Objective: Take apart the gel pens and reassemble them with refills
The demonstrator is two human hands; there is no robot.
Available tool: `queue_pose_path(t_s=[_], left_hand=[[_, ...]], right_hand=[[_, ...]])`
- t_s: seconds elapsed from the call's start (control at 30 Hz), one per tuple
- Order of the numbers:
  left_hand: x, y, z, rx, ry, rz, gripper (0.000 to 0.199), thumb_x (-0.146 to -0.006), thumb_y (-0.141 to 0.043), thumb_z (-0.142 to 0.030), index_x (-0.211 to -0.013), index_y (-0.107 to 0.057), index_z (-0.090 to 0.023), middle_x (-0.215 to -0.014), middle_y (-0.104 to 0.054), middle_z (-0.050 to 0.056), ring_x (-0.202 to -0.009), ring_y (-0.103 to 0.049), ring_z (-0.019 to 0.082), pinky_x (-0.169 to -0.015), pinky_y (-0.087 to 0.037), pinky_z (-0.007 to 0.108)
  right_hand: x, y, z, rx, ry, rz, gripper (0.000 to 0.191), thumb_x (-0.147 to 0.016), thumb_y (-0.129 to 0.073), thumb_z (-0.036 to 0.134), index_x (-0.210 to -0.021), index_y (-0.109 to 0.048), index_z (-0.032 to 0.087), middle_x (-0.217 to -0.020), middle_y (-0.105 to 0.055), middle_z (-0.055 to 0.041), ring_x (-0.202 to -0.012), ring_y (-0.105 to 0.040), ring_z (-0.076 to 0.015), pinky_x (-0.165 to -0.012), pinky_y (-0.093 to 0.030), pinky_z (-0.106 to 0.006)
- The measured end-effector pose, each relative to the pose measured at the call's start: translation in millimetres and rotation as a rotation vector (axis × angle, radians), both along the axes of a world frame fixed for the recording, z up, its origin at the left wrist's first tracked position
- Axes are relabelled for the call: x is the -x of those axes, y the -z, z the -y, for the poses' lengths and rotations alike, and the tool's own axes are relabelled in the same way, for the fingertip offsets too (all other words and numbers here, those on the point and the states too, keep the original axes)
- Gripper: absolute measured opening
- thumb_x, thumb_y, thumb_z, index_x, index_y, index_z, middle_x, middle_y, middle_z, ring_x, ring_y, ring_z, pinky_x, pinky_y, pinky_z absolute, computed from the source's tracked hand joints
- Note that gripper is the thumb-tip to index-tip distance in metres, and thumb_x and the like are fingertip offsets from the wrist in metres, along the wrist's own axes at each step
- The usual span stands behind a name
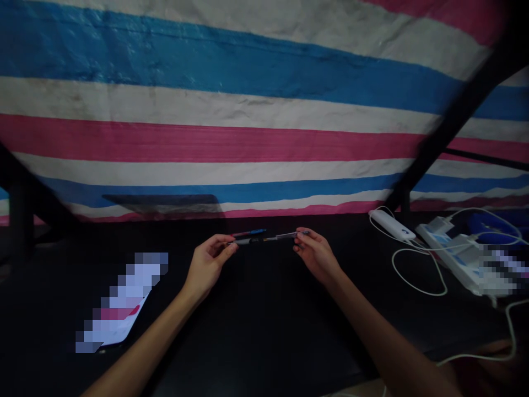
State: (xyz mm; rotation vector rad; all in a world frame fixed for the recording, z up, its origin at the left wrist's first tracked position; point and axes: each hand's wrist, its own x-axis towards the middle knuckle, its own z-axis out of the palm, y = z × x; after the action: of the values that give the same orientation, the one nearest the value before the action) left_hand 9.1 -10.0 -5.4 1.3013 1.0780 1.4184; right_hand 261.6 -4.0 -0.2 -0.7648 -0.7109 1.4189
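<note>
My left hand [209, 261] pinches one end of a dark grey pen barrel [250, 241] between thumb and fingers, held level above the black table. My right hand [317, 255] is closed on the far end of a slim clear pen refill [285, 236]. The refill's narrow end points left and lines up with the barrel's right end; whether the two touch or one sits inside the other, I cannot tell. Just behind the barrel is a second pen [258, 231], blue at its right end and reddish toward the left, partly hidden by my left fingers.
On the left of the black table [264, 331] lies a lit phone [124, 325], its screen blurred out. To the right are a white power bank [392, 225], a power strip [448, 251] with plugs, and looping white cables [419, 292]. A striped sheet [248, 143] hangs behind.
</note>
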Motion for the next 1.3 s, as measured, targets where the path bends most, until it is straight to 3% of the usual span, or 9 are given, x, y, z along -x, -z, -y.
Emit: queue_pose_path(t_s=[0.4, 0.63, 0.77, 0.87, 0.93, 1.0, 1.13, 1.2, 1.3], left_hand=[[-4, 2.3, 4, -0.054, 0.056, -0.181, 0.018, -0.071, -0.069, -0.026, -0.085, -0.062, -0.018, -0.08, -0.063, 0.001, -0.074, -0.059, 0.013, -0.067, -0.045, 0.023], [-5, 0.5, 9, -0.132, 0.038, -0.354, 0.016, -0.072, -0.068, -0.029, -0.085, -0.063, -0.019, -0.082, -0.064, 0.001, -0.079, -0.061, 0.016, -0.074, -0.047, 0.027], [-7, -0.8, 12, -0.157, 0.038, -0.39, 0.014, -0.072, -0.068, -0.029, -0.081, -0.064, -0.019, -0.084, -0.066, 0.002, -0.081, -0.063, 0.018, -0.076, -0.048, 0.029], [-8, -0.3, 12, -0.141, 0.041, -0.379, 0.016, -0.072, -0.068, -0.03, -0.081, -0.064, -0.018, -0.084, -0.067, 0.004, -0.08, -0.063, 0.018, -0.074, -0.049, 0.03], [-9, 0.5, 11, -0.125, 0.037, -0.363, 0.017, -0.071, -0.068, -0.031, -0.081, -0.064, -0.018, -0.085, -0.067, 0.004, -0.08, -0.063, 0.019, -0.074, -0.049, 0.031], [-9, 1.1, 11, -0.106, 0.033, -0.338, 0.017, -0.07, -0.069, -0.031, -0.081, -0.064, -0.018, -0.085, -0.067, 0.005, -0.081, -0.063, 0.019, -0.075, -0.049, 0.032], [-10, 0.7, 11, -0.091, 0.031, -0.309, 0.017, -0.069, -0.07, -0.03, -0.078, -0.064, -0.018, -0.083, -0.067, 0.004, -0.08, -0.064, 0.019, -0.076, -0.049, 0.031], [-11, 0.2, 11, -0.095, 0.041, -0.314, 0.016, -0.069, -0.07, -0.029, -0.078, -0.064, -0.018, -0.083, -0.067, 0.004, -0.08, -0.064, 0.018, -0.076, -0.049, 0.031], [-12, 0.6, 12, -0.095, 0.052, -0.324, 0.016, -0.069, -0.07, -0.029, -0.078, -0.063, -0.017, -0.083, -0.067, 0.004, -0.081, -0.063, 0.019, -0.076, -0.049, 0.03]], right_hand=[[15, -0.8, 11, -0.082, -0.093, 0.16, 0.022, -0.062, -0.077, 0.022, -0.08, -0.065, 0.019, -0.078, -0.061, -0.002, -0.072, -0.058, -0.0136, -0.063, -0.046, -0.026], [19, 5.3, 11, -0.138, -0.031, 0.458, 0.02, -0.067, -0.074, 0.033, -0.07, -0.064, 0.016, -0.064, -0.059, -0.0005, -0.053, -0.052, -0.0098, -0.053, -0.043, -0.023], [20, 9.5, 10, -0.097, -0.055, 0.7, 0.045, -0.081, -0.053, 0.049, -0.053, -0.056, 0.014, -0.049, -0.054, -0.0017, -0.041, -0.045, -0.0085, -0.041, -0.035, -0.021], [17, 5.3, 12, -0.157, -0.061, 0.647, 0.027, -0.078, -0.058, 0.044, -0.083, -0.06, 0.017, -0.067, -0.058, -0.0008, -0.047, -0.05, -0.0095, -0.04, -0.038, -0.02], [14, 0.6, 13, -0.24, -0.096, 0.57, 0.038, -0.069, -0.07, 0.032, -0.103, -0.055, 0.024, -0.09, -0.059, -0.0017, -0.061, -0.056, -0.0112, -0.046, -0.044, -0.02], [12, -2.4, 15, -0.302, -0.142, 0.56, 0.045, -0.063, -0.075, 0.023, -0.104, -0.055, 0.025, -0.099, -0.057, -0.0026, -0.072, -0.057, -0.0131, -0.052, -0.047, -0.022], [14, -1.8, 15, -0.271, -0.16, 0.611, 0.021, -0.074, -0.065, 0.028, -0.092, -0.058, 0.02, -0.071, -0.058, 0.0001, -0.059, -0.055, -0.0118, -0.05, -0.045, -0.023], [16, -0.8, 14, -0.217, -0.18, 0.636, 0.018, -0.082, -0.055, 0.034, -0.092, -0.057, 0.019, -0.061, -0.056, 0.0021, -0.05, -0.052, -0.0101, -0.047, -0.042, -0.022], [16, 0.0, 14, -0.238, -0.187, 0.671, 0.026, -0.077, -0.061, 0.034, -0.098, -0.055, 0.021, -0.071, -0.059, 0.0008, -0.054, -0.055, -0.0108, -0.047, -0.042, -0.022]])
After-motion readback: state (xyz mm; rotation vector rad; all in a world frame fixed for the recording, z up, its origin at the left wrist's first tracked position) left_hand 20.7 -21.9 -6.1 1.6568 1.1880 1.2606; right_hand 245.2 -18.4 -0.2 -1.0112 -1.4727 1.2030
